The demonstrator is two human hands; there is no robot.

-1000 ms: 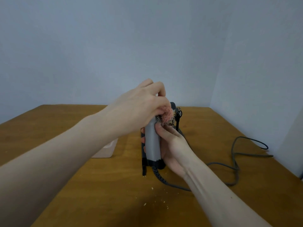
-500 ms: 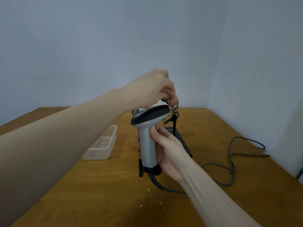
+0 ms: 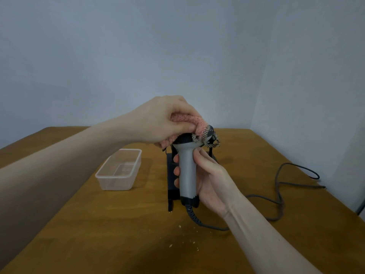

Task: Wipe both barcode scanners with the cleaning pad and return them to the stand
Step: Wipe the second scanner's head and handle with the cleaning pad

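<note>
STEP: scanner (image 3: 185, 175) head wiped | right hand (image 3: 207, 178) wrapped round grip, kept upright | left hand (image 3: 167, 119) bunching cleaning pad (image 3: 189, 123), pressed firmly | stand (image 3: 171, 186) at 12 o'clock behind

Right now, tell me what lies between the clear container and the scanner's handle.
Head view: bare wooden table, then the black stand behind the handle.

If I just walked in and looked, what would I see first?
First, the two bare hands in the middle: the right hand grips a grey barcode scanner upright by its handle, while the left hand presses a pink knitted cleaning pad onto its dark head. To the left, a clear plastic tub sits on the brown wooden table, and a grey cable curls away to the right.
</note>
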